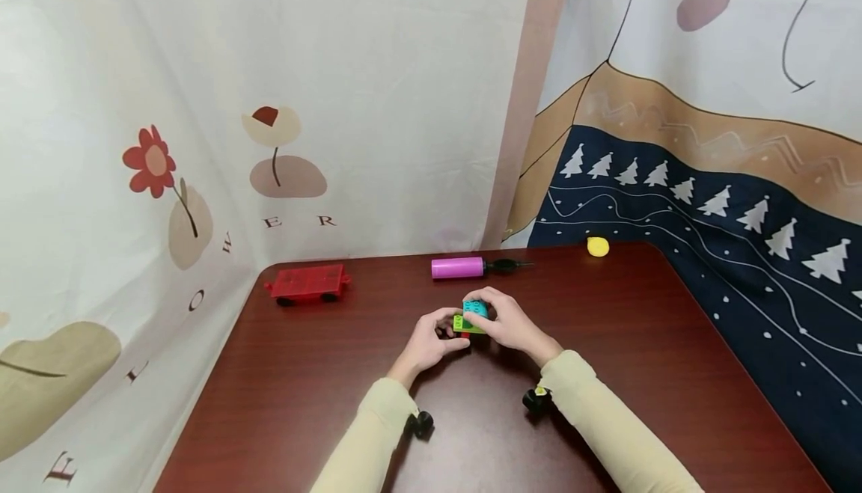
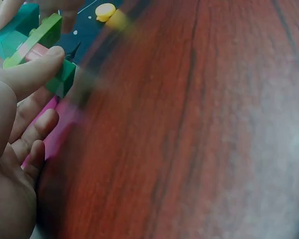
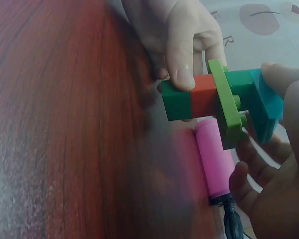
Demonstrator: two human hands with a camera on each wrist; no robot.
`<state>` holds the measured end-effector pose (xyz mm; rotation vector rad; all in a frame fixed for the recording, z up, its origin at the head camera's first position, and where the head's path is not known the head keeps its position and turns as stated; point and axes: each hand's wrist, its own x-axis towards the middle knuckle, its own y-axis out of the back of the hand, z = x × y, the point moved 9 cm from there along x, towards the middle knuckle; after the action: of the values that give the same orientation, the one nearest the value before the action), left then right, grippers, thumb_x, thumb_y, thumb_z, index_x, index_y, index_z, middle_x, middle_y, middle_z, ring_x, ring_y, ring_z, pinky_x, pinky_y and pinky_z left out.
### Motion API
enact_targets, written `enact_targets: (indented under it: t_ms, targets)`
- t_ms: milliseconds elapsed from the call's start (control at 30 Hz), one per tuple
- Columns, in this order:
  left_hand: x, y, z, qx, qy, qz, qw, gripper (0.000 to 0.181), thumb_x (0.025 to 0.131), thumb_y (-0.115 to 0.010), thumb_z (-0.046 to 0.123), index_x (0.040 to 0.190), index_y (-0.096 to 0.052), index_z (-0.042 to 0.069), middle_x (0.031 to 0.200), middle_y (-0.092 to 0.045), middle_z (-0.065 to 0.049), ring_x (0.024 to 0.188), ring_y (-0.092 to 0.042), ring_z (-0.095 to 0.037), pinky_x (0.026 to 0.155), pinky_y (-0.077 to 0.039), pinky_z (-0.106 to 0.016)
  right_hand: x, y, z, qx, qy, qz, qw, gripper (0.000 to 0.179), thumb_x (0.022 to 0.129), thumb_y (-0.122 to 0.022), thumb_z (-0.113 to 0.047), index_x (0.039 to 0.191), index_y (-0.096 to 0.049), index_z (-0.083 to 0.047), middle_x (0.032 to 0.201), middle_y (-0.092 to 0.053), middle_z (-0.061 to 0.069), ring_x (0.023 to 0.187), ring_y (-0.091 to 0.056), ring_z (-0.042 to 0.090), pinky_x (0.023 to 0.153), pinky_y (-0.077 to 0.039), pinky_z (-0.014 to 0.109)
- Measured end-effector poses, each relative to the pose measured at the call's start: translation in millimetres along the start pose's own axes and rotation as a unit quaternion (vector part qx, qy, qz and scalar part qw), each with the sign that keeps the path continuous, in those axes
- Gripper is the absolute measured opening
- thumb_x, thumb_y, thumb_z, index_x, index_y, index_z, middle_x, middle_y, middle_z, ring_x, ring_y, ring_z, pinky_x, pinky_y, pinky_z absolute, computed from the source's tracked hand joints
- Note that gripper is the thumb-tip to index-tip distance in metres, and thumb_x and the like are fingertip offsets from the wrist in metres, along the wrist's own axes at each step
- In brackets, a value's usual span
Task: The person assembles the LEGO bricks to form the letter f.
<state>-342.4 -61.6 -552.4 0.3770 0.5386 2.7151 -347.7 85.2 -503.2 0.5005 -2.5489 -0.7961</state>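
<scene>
Between both hands, above the table, is a stack of toy building bricks. In the right wrist view it runs from a dark green brick (image 3: 176, 104) through a red brick (image 3: 204, 94), a lime-green plate brick (image 3: 228, 112) and another green brick (image 3: 240, 80) to a teal brick (image 3: 267, 112). My left hand (image 1: 426, 341) pinches the dark green and red end, its thumb lying across both. My right hand (image 1: 513, 321) holds the teal end with thumb and fingers. The stack appears joined; parts of it are hidden behind fingers.
Behind the hands lies a purple hand pump (image 1: 458, 268) with a black nozzle. A red toy wagon (image 1: 310, 282) stands at the table's back left. Near the back right edge is a small yellow object (image 1: 597, 247). Printed curtains (image 1: 404, 104) hang around the brown table (image 1: 323, 373).
</scene>
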Motion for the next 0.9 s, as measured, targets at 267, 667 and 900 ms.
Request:
enact_targets:
  t_ms: [267,667,900]
  targets:
    - [0.2,-1.3,-0.6,0.012,0.024,-0.019,0.9995,0.058,0.089,-0.086,0.016,0.141,-0.061,0.009,0.109,-0.077,-0.008,0.094,-0.066,-0.017,0.086,-0.055,-0.033,6.8,5.7,6.6,0.005,-0.036,0.005,0.9993,0.033,0.103,-0.071,-0.026,0.128,-0.071,-0.004,0.117,-0.070,0.006,0.097,-0.063,0.017,0.086,-0.056,0.033]
    - [-4.6,0.2,3.6,-0.007,0.023,-0.018,0.9995,0.092,0.080,-0.094,0.017,0.157,-0.044,0.022,0.103,-0.073,-0.006,0.097,-0.071,-0.022,0.091,-0.052,-0.043,14.2,12.0,9.0,0.040,-0.046,0.040,0.9973,0.027,0.102,-0.071,-0.021,0.124,-0.073,-0.005,0.111,-0.075,0.005,0.085,-0.066,0.016,0.075,-0.055,0.030]
    - [-6.9,4.9,7.6,0.026,0.010,-0.008,0.9996,0.091,0.082,-0.093,0.023,0.158,-0.044,0.026,0.121,-0.071,-0.005,0.101,-0.070,-0.022,0.088,-0.054,-0.041,16.6,9.5,10.3,0.043,-0.049,0.032,0.9974,0.020,0.104,-0.068,-0.020,0.119,-0.074,-0.009,0.108,-0.076,0.003,0.090,-0.068,0.016,0.080,-0.056,0.033]
